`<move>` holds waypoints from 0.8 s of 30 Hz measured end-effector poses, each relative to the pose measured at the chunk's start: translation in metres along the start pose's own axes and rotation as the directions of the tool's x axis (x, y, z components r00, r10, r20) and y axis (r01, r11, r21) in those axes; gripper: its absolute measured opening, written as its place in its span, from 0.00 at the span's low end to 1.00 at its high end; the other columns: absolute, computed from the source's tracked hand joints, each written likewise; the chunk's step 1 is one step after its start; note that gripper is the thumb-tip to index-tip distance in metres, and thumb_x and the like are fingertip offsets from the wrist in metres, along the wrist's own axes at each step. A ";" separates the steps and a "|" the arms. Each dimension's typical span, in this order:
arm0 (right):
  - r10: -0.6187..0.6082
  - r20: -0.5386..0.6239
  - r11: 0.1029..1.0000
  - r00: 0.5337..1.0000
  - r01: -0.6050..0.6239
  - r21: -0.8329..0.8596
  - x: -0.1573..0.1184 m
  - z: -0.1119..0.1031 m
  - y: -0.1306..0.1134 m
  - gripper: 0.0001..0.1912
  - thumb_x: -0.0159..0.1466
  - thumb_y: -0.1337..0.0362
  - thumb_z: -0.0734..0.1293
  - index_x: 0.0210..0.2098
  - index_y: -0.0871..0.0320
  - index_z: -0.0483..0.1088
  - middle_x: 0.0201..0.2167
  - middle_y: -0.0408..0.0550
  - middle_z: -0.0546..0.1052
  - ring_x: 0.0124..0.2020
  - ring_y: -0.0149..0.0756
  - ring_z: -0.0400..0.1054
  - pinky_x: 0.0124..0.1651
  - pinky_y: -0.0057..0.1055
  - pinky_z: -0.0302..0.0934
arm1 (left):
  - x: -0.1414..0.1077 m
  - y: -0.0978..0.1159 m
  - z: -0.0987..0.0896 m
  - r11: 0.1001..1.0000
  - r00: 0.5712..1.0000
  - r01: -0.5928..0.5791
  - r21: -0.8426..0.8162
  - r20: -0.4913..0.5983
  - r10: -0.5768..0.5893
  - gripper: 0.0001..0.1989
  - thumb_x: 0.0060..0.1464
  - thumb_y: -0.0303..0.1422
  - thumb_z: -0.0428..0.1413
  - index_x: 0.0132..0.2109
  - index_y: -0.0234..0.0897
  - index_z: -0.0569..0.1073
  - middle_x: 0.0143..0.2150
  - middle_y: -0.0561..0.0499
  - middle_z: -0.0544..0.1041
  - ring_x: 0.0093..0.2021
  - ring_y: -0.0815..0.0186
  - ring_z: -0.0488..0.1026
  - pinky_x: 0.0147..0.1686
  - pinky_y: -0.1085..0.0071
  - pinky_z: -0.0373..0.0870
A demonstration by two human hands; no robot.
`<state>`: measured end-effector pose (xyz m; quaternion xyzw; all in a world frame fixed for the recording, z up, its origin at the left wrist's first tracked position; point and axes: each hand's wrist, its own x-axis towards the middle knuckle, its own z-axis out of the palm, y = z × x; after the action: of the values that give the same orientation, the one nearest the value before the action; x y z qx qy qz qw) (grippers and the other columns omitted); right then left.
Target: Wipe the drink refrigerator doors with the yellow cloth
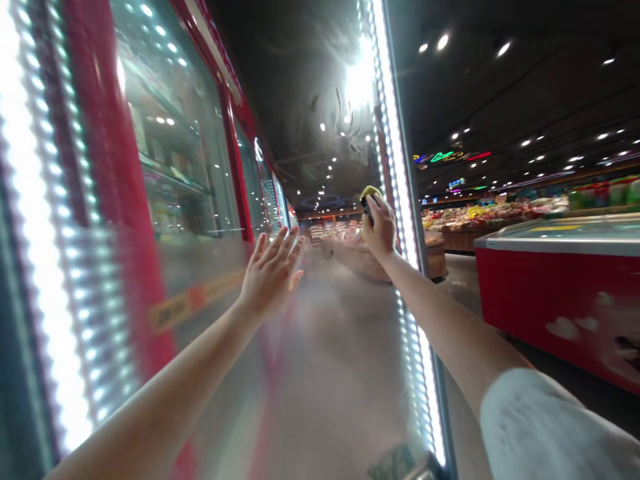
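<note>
A glass door (330,333) with a strip of lights along its right edge stands open in front of me, its pane fogged and smeared. My left hand (270,273) is raised at the pane, fingers spread and holding nothing. Farther right and a little higher, near the lit edge, my right hand (379,227) is closed around a yellow and black sponge-like pad (371,194). The pad is held at the glass, and its underside is mostly hidden by the fingers.
Red-framed glass cabinets (237,173) run along the left. A red chest freezer (550,293) stands at the right, with produce displays (480,217) behind it. A bright light strip (35,220) fills the far left edge.
</note>
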<state>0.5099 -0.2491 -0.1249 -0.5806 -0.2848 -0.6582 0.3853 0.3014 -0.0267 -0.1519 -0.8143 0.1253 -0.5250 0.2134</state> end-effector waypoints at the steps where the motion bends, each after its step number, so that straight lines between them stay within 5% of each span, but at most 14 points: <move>1: -0.071 0.057 0.997 0.996 0.070 0.023 -0.003 0.003 -0.015 0.26 0.69 0.65 0.59 0.65 0.55 0.67 0.68 0.53 0.67 0.72 0.46 0.56 0.73 0.52 0.54 | -0.005 -0.002 -0.002 1.000 1.000 0.004 0.007 0.002 -0.004 0.33 0.64 0.32 0.54 0.74 0.38 0.57 0.76 0.43 0.54 0.76 0.54 0.49 0.75 0.45 0.41; 4: -0.358 0.289 0.933 0.888 0.333 0.132 -0.036 -0.009 -0.045 0.25 0.70 0.64 0.60 0.67 0.50 0.66 0.72 0.49 0.63 0.74 0.42 0.52 0.74 0.48 0.52 | -0.021 -0.006 -0.009 0.999 0.999 0.040 0.033 0.012 -0.040 0.33 0.66 0.33 0.51 0.74 0.38 0.55 0.76 0.43 0.53 0.76 0.54 0.49 0.74 0.45 0.42; 6: -0.427 0.359 0.904 0.830 0.396 0.160 -0.055 -0.025 -0.041 0.25 0.71 0.66 0.60 0.66 0.48 0.67 0.71 0.46 0.64 0.74 0.41 0.53 0.76 0.49 0.48 | -0.032 -0.011 -0.014 0.996 0.997 0.072 0.049 0.026 -0.074 0.33 0.66 0.33 0.50 0.75 0.39 0.53 0.76 0.43 0.53 0.77 0.55 0.48 0.74 0.45 0.41; 11: -0.052 0.099 0.997 0.994 0.046 0.069 -0.036 -0.019 -0.021 0.28 0.70 0.67 0.57 0.68 0.51 0.64 0.72 0.49 0.62 0.75 0.46 0.50 0.73 0.56 0.52 | -0.048 -0.027 -0.023 0.990 0.988 0.111 0.082 0.096 -0.118 0.36 0.65 0.35 0.52 0.76 0.42 0.49 0.77 0.44 0.49 0.77 0.54 0.44 0.74 0.44 0.42; 13: -0.025 0.061 0.997 0.998 0.020 0.081 -0.023 -0.004 -0.041 0.29 0.70 0.66 0.57 0.70 0.51 0.62 0.73 0.49 0.61 0.75 0.46 0.48 0.74 0.57 0.51 | -0.050 -0.030 -0.024 0.989 0.985 0.114 0.090 0.120 -0.124 0.36 0.66 0.36 0.52 0.76 0.42 0.49 0.78 0.44 0.47 0.77 0.53 0.43 0.74 0.43 0.41; 15: -0.136 0.132 0.988 0.982 0.124 0.094 -0.025 0.002 -0.070 0.28 0.70 0.65 0.59 0.70 0.50 0.62 0.73 0.48 0.61 0.75 0.46 0.48 0.74 0.56 0.50 | -0.050 -0.030 -0.024 0.988 0.982 0.119 0.095 0.134 -0.131 0.36 0.66 0.36 0.52 0.76 0.41 0.49 0.78 0.44 0.46 0.78 0.53 0.42 0.74 0.43 0.41; 18: -0.379 0.310 0.925 0.872 0.349 0.149 -0.046 -0.008 -0.099 0.26 0.70 0.66 0.61 0.67 0.47 0.66 0.72 0.46 0.63 0.74 0.43 0.51 0.75 0.50 0.50 | -0.051 -0.027 -0.026 0.985 0.978 0.139 0.100 0.144 -0.153 0.36 0.67 0.37 0.51 0.76 0.39 0.48 0.78 0.44 0.46 0.78 0.53 0.41 0.74 0.44 0.41; 20: -0.425 0.355 0.905 0.833 0.393 0.161 -0.055 -0.018 -0.100 0.25 0.71 0.67 0.60 0.66 0.47 0.68 0.71 0.46 0.65 0.74 0.42 0.52 0.75 0.49 0.50 | -0.054 -0.028 -0.029 0.984 0.975 0.146 0.100 0.153 -0.160 0.37 0.66 0.38 0.51 0.76 0.39 0.47 0.78 0.44 0.46 0.78 0.54 0.41 0.74 0.46 0.41; 24: -0.169 0.229 0.986 0.959 0.164 0.039 -0.035 -0.011 -0.099 0.27 0.71 0.69 0.57 0.68 0.51 0.65 0.72 0.49 0.62 0.76 0.45 0.46 0.75 0.54 0.47 | -0.061 -0.033 -0.039 0.986 0.975 0.144 0.087 0.155 -0.156 0.41 0.65 0.40 0.54 0.77 0.41 0.43 0.78 0.44 0.45 0.78 0.54 0.41 0.74 0.48 0.42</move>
<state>0.4223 -0.1988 -0.1541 -0.6233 -0.3821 -0.6135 0.2985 0.2398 0.0196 -0.1711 -0.8528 0.0259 -0.4762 0.2130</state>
